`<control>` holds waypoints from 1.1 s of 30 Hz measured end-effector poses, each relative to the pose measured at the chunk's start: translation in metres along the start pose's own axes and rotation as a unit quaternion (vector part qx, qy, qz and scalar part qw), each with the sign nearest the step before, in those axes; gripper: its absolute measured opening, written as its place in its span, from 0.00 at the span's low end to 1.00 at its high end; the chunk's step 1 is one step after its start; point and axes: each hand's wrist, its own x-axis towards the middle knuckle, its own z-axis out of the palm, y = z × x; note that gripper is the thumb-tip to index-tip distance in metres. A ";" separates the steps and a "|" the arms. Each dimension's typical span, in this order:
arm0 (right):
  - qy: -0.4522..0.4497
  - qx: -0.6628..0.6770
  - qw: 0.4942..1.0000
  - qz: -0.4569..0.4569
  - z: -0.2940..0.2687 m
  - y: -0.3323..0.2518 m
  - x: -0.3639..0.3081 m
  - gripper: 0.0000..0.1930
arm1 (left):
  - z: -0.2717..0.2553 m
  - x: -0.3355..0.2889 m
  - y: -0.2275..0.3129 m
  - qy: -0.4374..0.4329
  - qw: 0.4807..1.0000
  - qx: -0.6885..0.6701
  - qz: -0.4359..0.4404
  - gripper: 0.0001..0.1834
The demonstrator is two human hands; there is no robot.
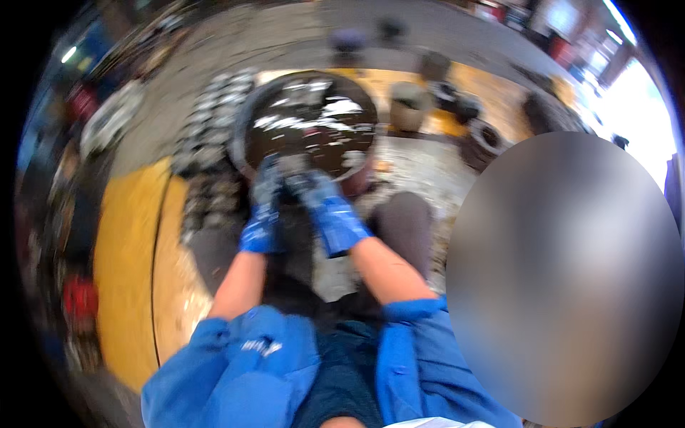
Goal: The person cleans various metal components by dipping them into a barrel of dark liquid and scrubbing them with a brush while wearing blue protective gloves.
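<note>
Workshop floor, grey, upper frame; round basin, upper centre, glossy dark liquid inside; metallic parts in rows, upper left; left hand and right hand, blue-gloved, centre, gripping a blurred grey part at the basin's near edge: likely hard, weighty, slippery, best clasped from both sides.

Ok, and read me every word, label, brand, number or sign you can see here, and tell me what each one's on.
No readable text anywhere in view.
Blue jacket: small white mark on its left side, too blurred to read.
Left blue glove: pale patches, too blurred to tell if they're print.
Round basin: no lettering visible.
</note>
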 end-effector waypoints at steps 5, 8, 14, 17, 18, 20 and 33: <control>0.080 -0.020 0.997 -0.005 -0.003 0.079 -0.010 0.18 | 0.008 -0.049 0.025 0.016 0.995 0.096 0.037 0.23; 0.080 -0.096 0.991 -0.049 -0.011 0.059 0.017 0.18 | 0.017 -0.019 0.024 0.040 0.997 -0.002 0.059 0.23; 0.081 -0.120 0.989 -0.038 -0.030 0.066 0.017 0.17 | 0.028 -0.020 0.008 0.068 0.994 -0.028 0.086 0.24; 0.092 -0.105 0.990 -0.033 -0.033 0.064 0.018 0.17 | 0.038 -0.025 0.018 0.085 0.993 -0.003 0.081 0.24; 0.097 -0.097 0.990 -0.035 -0.034 0.065 0.019 0.17 | 0.040 -0.026 0.022 0.090 0.993 0.002 0.076 0.24; 0.100 -0.093 0.990 -0.027 -0.036 0.066 0.020 0.18 | 0.043 -0.028 0.027 0.106 0.988 0.052 0.102 0.23; 0.102 -0.080 0.990 -0.054 -0.029 0.072 0.019 0.16 | 0.040 -0.039 0.047 0.124 0.960 0.215 0.134 0.23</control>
